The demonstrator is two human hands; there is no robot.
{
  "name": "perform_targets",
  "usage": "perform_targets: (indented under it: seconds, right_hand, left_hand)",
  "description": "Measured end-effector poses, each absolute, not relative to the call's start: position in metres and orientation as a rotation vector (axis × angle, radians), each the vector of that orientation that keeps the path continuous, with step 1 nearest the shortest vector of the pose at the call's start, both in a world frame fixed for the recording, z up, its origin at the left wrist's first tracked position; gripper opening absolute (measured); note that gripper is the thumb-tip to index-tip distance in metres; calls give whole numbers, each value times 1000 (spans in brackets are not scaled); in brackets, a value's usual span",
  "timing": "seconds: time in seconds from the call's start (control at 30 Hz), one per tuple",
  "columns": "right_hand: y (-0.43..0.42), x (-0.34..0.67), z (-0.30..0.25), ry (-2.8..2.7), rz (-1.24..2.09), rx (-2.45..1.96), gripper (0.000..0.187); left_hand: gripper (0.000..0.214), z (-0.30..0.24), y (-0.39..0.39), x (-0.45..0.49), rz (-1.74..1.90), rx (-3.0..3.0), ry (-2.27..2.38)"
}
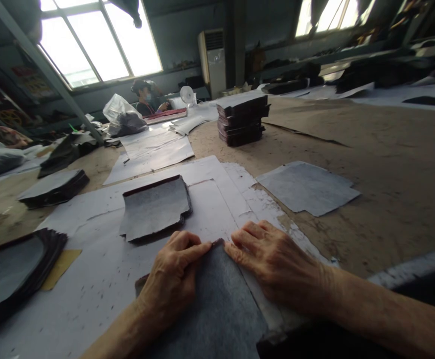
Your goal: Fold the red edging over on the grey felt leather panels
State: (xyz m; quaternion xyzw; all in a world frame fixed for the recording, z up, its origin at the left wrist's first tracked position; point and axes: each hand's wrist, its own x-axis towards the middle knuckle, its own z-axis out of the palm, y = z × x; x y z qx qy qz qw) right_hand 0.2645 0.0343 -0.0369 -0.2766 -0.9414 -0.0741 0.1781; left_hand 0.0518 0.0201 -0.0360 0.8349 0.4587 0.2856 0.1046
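Observation:
A grey-backed piece of sheet material [221, 294] with a dark, reddish edge lies in front of me on white paper. At its far corner, my left hand [176, 269] is closed, thumb and forefinger pressed on the edge. My right hand [273, 264] meets it from the other side, its fingers curled and the fingertips pressing the same corner. The fingertips of the two hands are only a small gap apart. Beyond my left hand lies a small stack of similar grey pieces [155, 207] with a dark folded far edge.
Another grey piece [307, 187] lies flat at the right on the brown tabletop [397, 164]. A tall dark stack [242, 119] stands farther back. More stacks [53, 187] and a fanned pile [19, 274] are on the left. A person [148, 99] sits across the table near a fan [187, 94].

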Motion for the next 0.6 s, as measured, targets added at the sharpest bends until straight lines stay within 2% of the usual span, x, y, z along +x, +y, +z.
perform_targets:
  seconds: [0.33, 0.47, 0.6]
  right_hand:
    - [34, 264, -39, -2626, -219, -755, 30]
    - [35, 264, -40, -2617, -212, -758, 25]
    - [35, 264, -40, -2617, -215, -757, 26]
  left_hand:
    - [40, -36, 23, 54, 744, 2534, 1228]
    - [53, -37, 23, 55, 739, 2573, 1147]
    - [53, -38, 22, 56, 749, 2574, 1132]
